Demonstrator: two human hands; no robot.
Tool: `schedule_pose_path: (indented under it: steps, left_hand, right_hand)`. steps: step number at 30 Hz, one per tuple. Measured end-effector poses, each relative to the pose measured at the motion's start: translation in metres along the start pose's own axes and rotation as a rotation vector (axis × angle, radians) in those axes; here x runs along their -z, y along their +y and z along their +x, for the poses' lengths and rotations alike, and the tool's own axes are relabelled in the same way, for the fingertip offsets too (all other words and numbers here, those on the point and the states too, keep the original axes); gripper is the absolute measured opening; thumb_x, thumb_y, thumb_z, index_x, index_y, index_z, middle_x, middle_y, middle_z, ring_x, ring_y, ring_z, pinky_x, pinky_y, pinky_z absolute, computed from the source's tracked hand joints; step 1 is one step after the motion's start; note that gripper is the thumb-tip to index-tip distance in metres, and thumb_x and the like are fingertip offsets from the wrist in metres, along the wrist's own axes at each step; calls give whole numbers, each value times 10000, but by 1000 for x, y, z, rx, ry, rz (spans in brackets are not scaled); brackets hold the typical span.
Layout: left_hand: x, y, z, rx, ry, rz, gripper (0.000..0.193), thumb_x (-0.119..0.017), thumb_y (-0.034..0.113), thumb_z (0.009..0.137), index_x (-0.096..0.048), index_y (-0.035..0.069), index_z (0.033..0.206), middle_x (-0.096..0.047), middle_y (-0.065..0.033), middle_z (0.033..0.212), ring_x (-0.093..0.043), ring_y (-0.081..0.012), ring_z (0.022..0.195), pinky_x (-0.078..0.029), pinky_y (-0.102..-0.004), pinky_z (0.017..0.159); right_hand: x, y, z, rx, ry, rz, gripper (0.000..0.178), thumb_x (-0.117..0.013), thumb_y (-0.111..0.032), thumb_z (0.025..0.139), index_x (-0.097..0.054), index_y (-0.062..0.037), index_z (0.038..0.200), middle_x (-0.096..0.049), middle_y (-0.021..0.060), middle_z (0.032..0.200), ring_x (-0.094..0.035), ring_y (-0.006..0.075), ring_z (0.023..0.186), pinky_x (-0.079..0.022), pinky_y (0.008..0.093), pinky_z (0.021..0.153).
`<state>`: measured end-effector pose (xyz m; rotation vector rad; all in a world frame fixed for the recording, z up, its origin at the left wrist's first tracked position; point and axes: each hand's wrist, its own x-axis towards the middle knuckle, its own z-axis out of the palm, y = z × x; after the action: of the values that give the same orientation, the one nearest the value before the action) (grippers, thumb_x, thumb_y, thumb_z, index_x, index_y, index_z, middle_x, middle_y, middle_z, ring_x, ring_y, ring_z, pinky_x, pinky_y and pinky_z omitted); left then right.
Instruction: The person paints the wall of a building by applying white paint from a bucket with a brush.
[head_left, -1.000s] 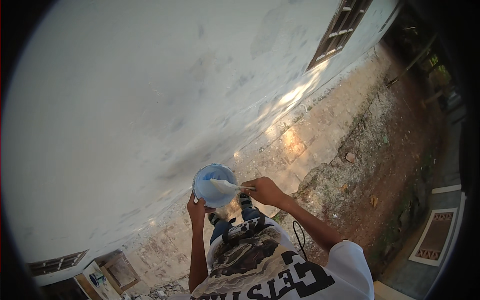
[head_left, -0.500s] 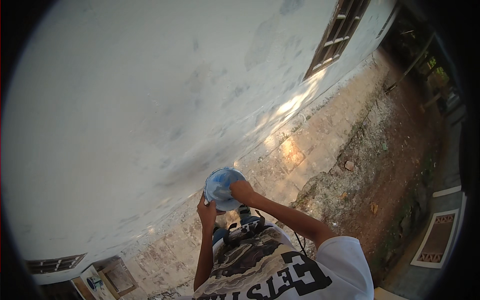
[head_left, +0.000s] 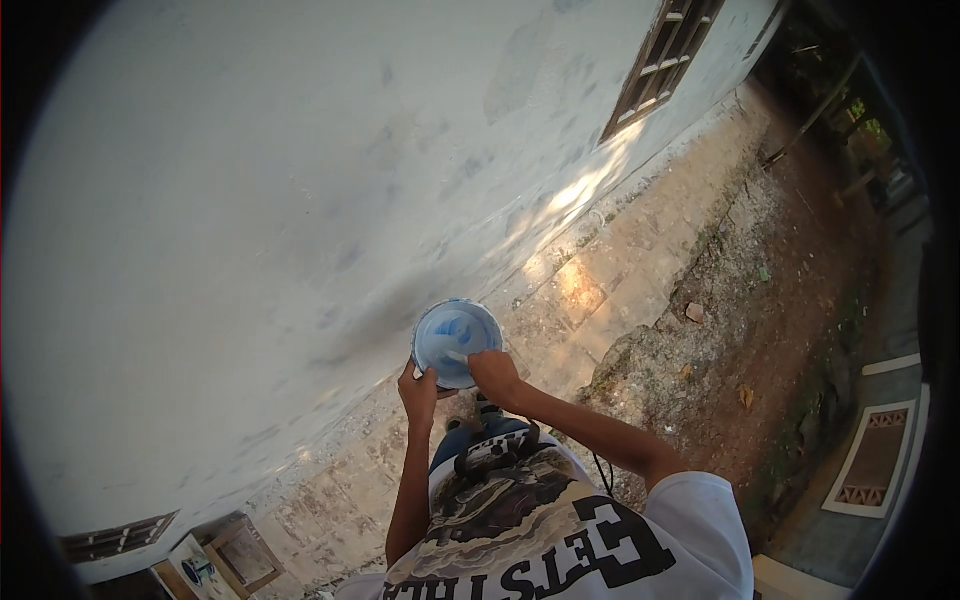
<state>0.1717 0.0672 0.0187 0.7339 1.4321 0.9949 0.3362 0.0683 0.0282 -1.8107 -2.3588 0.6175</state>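
A round, pale blue bucket (head_left: 432, 350) is held up in front of my body, close to the wall. Blue and whitish smears, like paint, mark its inside. My left hand (head_left: 418, 392) is closed on its left rim, thumb on the near edge. Over the right side of the opening, my right hand (head_left: 494, 378) is closed round a pale, stick-like tool (head_left: 457, 357). The tool's short visible end points into the bucket; the rest is hidden in my fist, so its exact kind cannot be made out.
A patchy white wall (head_left: 250, 200) rises on the left, with a wooden-framed window (head_left: 660, 65) at the upper right. Worn paving (head_left: 640, 250) runs along its foot, beside a rough, broken edge and brown soil (head_left: 790, 330). Another building's framed vent (head_left: 872, 458) stands far right.
The bucket and both hands have moved slightly up and away from my body. My right hand has shifted toward the near right rim, and the pale tool now shows.
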Motion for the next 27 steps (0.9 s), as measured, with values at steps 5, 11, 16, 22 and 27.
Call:
schedule_pose_path:
  steps: [5, 11, 16, 22, 27]
  left_hand:
    - [8, 7, -6, -17, -67, 52, 547, -469, -21, 857, -419, -31, 1402, -642, -196, 860, -692, -317, 684, -649, -432, 566]
    - [7, 12, -22, -112, -125, 67, 576, -460, -41, 849, -411, -3, 1421, -607, -128, 816, -683, -272, 670, -649, -430, 581]
    - [29, -19, -22, -149, -125, 71, 590, -463, -50, 844, -418, 18, 1428, -611, -111, 793, -670, -234, 674, -648, -419, 582]
    - [33, -9, -36, -85, -181, 112, 593, -458, -53, 843, -417, 25, 1430, -602, -101, 777, -679, -247, 686, -650, -430, 597]
    - [36, -11, -29, -1, -201, 15, 608, -474, -47, 856, -370, 14, 1453, -666, -182, 875, -695, -265, 680, -650, -410, 582]
  right_hand:
    - [17, -20, -3, -141, 182, -85, 108, -605, -67, 815, -680, 1, 852, -690, 171, 733, -707, 311, 692, -570, 388, 595]
    - [-19, -24, 8, -229, 160, -191, 103, -608, -77, 813, -707, -55, 793, -706, 163, 797, -719, 291, 733, -571, 377, 600]
    - [-23, -50, 0, -255, 66, -97, 109, -604, -87, 815, -706, -53, 830, -704, 174, 808, -715, 312, 760, -570, 406, 632]
    - [-28, -43, -8, -214, -14, 5, 143, -635, -154, 798, -704, -38, 846, -694, 200, 817, -695, 358, 804, -560, 441, 708]
    - [-16, -31, -9, -207, -63, 210, 181, -654, -196, 794, -739, -58, 876, -699, 196, 852, -683, 358, 837, -546, 453, 759]
